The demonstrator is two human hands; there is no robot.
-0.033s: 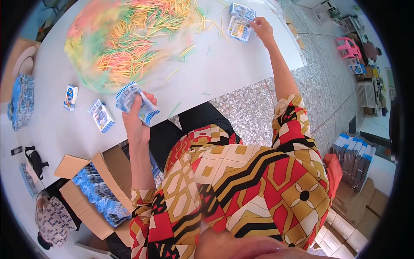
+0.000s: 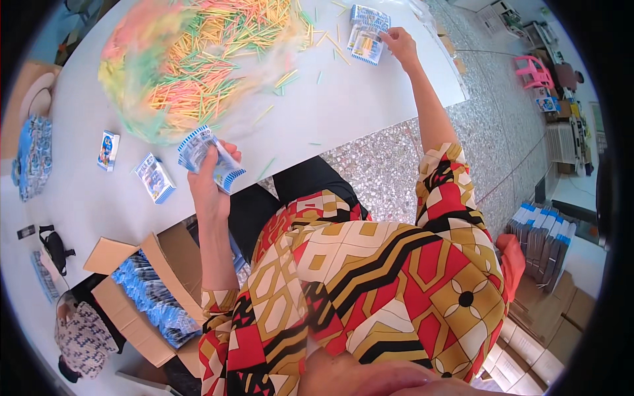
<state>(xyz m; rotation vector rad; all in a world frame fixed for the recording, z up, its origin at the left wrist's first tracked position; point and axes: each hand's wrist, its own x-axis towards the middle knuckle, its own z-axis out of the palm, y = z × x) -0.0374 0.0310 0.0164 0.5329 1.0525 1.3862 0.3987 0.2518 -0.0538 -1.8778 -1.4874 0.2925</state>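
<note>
In my left hand [image 2: 210, 175], near the table's front edge, is a blue-and-white striped clear packet [image 2: 198, 150]; my thumb presses across it and the fingers curl behind. My right hand [image 2: 400, 46] reaches to the far right, its fingertips pinching the right edge of a similar packet [image 2: 367, 47]. Yellow sticks show inside that packet, and another packet [image 2: 370, 18] overlaps its far end. A large heap of thin pastel sticks [image 2: 231, 39], yellow, pink and green, spreads over the far middle of the table, partly within a clear plastic bag [image 2: 125, 86].
Left of my left hand lie a small blue-and-white box [image 2: 154, 178] and a smaller box [image 2: 108, 150]. Loose sticks dot the white table [image 2: 343, 99]. An open carton [image 2: 105, 254] full of blue packets [image 2: 155, 294] stands below at left. Wrapped packets [image 2: 34, 158] sit at the far left.
</note>
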